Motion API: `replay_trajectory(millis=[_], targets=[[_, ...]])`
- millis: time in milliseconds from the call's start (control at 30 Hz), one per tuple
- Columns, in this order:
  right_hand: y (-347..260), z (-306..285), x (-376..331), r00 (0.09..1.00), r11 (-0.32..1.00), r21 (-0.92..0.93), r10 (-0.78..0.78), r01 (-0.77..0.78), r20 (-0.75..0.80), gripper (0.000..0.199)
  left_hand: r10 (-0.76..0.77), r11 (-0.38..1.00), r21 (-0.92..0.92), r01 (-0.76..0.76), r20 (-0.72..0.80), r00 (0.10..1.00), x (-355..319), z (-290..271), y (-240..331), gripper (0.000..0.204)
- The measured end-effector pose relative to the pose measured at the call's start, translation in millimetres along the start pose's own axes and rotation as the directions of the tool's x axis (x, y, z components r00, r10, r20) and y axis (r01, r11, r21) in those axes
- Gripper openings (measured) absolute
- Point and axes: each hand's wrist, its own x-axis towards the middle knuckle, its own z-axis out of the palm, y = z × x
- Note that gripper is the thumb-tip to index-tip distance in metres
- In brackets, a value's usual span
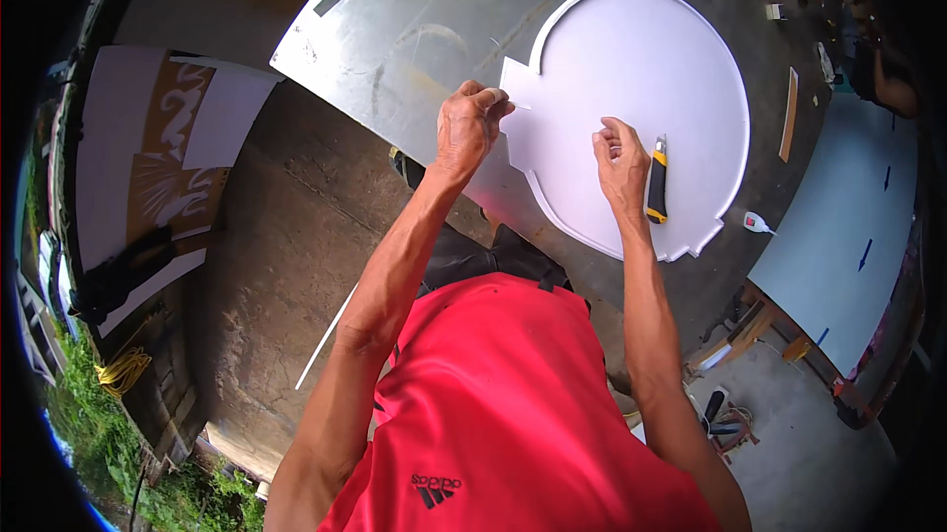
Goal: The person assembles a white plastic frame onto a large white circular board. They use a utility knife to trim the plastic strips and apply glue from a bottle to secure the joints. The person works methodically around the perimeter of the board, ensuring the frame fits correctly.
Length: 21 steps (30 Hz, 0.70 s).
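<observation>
My left hand point(468, 128) is closed in a pinch at the left edge of a white, rounded sheet panel point(651, 59). A thin white strip point(523, 107) pokes out from between its fingertips; the rest of it is hidden by the hand. Over the panel's middle hovers my right hand point(622, 165), fingers loosely curled and apart, with nothing visible in them. Just right of that hand a yellow-and-black utility knife point(658, 182) lies on the panel. A narrow raised white rim follows most of the panel's curved outline, and stepped notches break its left side.
The panel rests on a grey metal table point(454, 0). To its right lie a small white bottle with a red mark point(756, 222) and a brown strip point(788, 116). A pale blue sheet point(838, 226) stretches beyond. Another long white strip point(327, 337) shows beside my left forearm.
</observation>
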Motion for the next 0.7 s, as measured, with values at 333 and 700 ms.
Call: replay_trajectory(millis=[333,700], targets=[[-11,88,54,0.970,0.968,-0.066,-0.241,0.243,0.034,0.027,0.078,0.952,0.301,-0.052,-0.075,0.994,42,39,-5,0.019],[0,106,70,0.954,0.958,-0.027,-0.288,0.287,-0.080,0.014,0.000,0.909,0.414,0.054,-0.130,0.992,20,22,-2,0.019]])
